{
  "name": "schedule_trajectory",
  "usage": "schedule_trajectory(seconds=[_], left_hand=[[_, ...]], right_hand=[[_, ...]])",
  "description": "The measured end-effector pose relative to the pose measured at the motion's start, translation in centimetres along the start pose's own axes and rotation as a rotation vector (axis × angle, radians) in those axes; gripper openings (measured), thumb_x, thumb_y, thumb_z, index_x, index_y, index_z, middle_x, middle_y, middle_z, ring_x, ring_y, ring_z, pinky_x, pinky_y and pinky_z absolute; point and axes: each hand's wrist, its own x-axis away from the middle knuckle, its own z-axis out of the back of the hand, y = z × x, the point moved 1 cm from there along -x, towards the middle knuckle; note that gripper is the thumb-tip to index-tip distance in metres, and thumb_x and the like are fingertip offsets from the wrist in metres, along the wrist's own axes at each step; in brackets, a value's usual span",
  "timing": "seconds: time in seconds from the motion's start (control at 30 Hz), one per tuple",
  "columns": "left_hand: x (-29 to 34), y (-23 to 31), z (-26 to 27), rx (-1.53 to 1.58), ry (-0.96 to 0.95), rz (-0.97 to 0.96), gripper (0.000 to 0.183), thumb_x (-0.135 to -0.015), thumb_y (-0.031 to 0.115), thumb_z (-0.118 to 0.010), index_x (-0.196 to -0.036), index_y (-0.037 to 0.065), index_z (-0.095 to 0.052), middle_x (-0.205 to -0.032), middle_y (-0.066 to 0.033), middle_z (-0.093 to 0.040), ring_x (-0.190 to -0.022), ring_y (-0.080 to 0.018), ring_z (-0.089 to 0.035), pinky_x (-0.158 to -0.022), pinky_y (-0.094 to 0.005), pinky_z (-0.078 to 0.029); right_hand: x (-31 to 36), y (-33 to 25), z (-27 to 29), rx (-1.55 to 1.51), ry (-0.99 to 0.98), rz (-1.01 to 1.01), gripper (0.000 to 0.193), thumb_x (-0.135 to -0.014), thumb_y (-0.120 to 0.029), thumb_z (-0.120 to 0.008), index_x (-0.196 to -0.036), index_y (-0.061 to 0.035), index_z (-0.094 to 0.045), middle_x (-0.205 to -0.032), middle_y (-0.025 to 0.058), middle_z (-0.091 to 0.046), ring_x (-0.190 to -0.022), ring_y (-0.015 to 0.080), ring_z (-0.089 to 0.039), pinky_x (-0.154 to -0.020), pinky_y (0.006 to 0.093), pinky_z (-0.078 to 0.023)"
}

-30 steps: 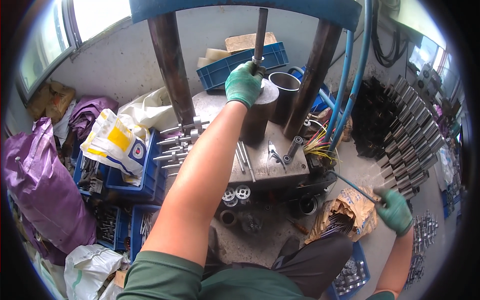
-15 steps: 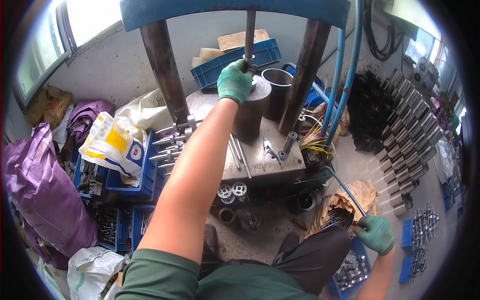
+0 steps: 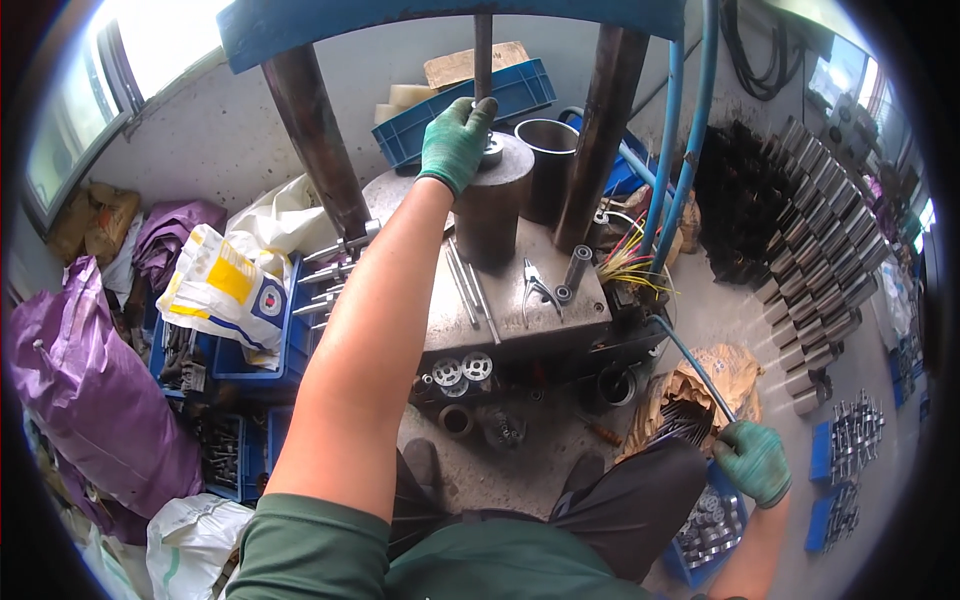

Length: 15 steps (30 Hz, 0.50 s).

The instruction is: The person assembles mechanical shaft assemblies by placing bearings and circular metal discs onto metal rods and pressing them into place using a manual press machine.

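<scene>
Gloved in green, my left hand (image 3: 452,148) reaches to the lower end of a vertical metal rod (image 3: 483,60) under a blue press frame. Its fingers are closed there; what lies between them is mostly hidden, with a small pale metal bit at the fingertips. Just below and right, a round metal part (image 3: 493,150) sits on top of a thick steel cylinder (image 3: 487,220). At the lower right my right hand (image 3: 755,462), also in a green glove, is wrapped round the end of a long lever bar (image 3: 697,370).
Long-nosed pliers (image 3: 538,290), thin rods (image 3: 470,285) and a small sleeve (image 3: 578,265) lie on the steel bench (image 3: 430,330). Two brown posts flank the rod. Blue crates (image 3: 250,367) and sacks (image 3: 100,380) crowd the left; stacked metal cylinders (image 3: 820,270) stand right.
My left hand sits slightly further left and up, uncovering more of the round part on the cylinder. The rod's end collar is now hidden by the fingers. My right hand stays on the lever.
</scene>
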Motion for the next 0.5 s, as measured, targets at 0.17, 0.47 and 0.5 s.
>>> schedule_trajectory(seconds=[0.17,0.47,0.5], left_hand=[[0.2,-0.4,-0.3,0.076,-0.011,-0.012,0.045,-0.103,0.045,-0.067,-0.116,0.003,-0.074,-0.085,-0.0114,-0.075,-0.079,-0.0205,-0.071,-0.077,-0.0363,-0.055],[-0.1,-0.1,-0.2,0.051,-0.024,-0.005,0.042,-0.103,0.042,-0.065,-0.110,0.002,-0.075,-0.085,-0.0118,-0.075,-0.078,-0.0210,-0.071,-0.077,-0.0364,-0.055],[-0.1,-0.2,-0.1,0.051,-0.023,-0.005,0.042,-0.103,0.042,-0.065,-0.110,0.002,-0.075,-0.085,-0.0118,-0.075,-0.078,-0.0210,-0.071,-0.077,-0.0364,-0.055]], right_hand=[[-0.7,0.0,0.6,0.031,-0.056,-0.024,0.020,-0.083,-0.019,-0.069,-0.087,-0.0008,-0.077,-0.089,0.0213,-0.073,-0.084,0.0410,-0.072,-0.080,0.0466,-0.058],[-1.2,0.3,1.5,-0.068,0.062,0.050,0.022,-0.087,-0.014,-0.069,-0.103,-0.0017,-0.078,-0.099,0.0192,-0.076,-0.088,0.0385,-0.075,-0.083,0.0436,-0.060],[-1.2,0.7,1.6,-0.003,-0.072,0.090,0.022,-0.087,-0.012,-0.068,-0.104,-0.0012,-0.078,-0.101,0.0196,-0.076,-0.088,0.0387,-0.075,-0.083,0.0432,-0.060]])
